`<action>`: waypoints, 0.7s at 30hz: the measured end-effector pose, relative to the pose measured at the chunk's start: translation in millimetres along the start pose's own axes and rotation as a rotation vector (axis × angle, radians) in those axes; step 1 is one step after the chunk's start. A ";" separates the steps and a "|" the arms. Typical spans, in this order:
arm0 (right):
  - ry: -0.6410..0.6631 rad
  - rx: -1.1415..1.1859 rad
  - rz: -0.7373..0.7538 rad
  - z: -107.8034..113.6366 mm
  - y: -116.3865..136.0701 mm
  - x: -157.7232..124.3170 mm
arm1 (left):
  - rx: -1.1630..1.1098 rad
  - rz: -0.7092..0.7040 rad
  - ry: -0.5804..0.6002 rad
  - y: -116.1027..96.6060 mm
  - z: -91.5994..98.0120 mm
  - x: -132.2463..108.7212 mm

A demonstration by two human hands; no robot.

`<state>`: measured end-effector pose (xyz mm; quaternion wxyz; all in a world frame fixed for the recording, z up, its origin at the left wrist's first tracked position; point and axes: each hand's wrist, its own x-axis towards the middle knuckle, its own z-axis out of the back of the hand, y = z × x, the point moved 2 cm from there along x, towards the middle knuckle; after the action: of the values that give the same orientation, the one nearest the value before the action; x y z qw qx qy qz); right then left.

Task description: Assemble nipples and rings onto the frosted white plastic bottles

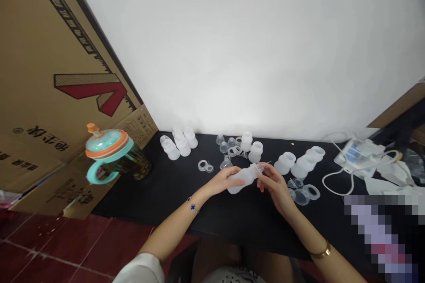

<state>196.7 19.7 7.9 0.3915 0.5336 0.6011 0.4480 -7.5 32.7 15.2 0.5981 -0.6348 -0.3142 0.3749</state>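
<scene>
A white baby bottle lies tilted in my left hand, whose fingers wrap round its body. My right hand pinches the clear teat at the bottle's mouth. Behind my hands stand two white bottle bodies without tops, beside loose clear caps and collar rings. A ring lies left of my left hand. Right of my right hand are several more open bottle bodies, with clear parts and a ring in front of them.
Capped bottles stand in a group at the back left of the black table. A turquoise-lidded jug stands at the left end by large cardboard boxes. A white cable and packaging lie at the right.
</scene>
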 end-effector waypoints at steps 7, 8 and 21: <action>0.008 0.000 -0.001 -1.0 1.0 -0.2 | 0.004 -0.012 -0.003 -1.0 -0.7 0.8; 0.010 0.000 -0.002 -1.3 1.2 -0.4 | 0.005 -0.011 -0.007 -1.1 -0.7 0.9; 0.017 -0.004 -0.018 -3.0 3.3 -0.5 | 0.026 -0.008 -0.012 -5.1 -1.6 -0.3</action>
<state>194.9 19.0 11.9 0.3916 0.5236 0.6080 0.4503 -6.0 32.0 20.3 0.6059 -0.6234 -0.3156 0.3803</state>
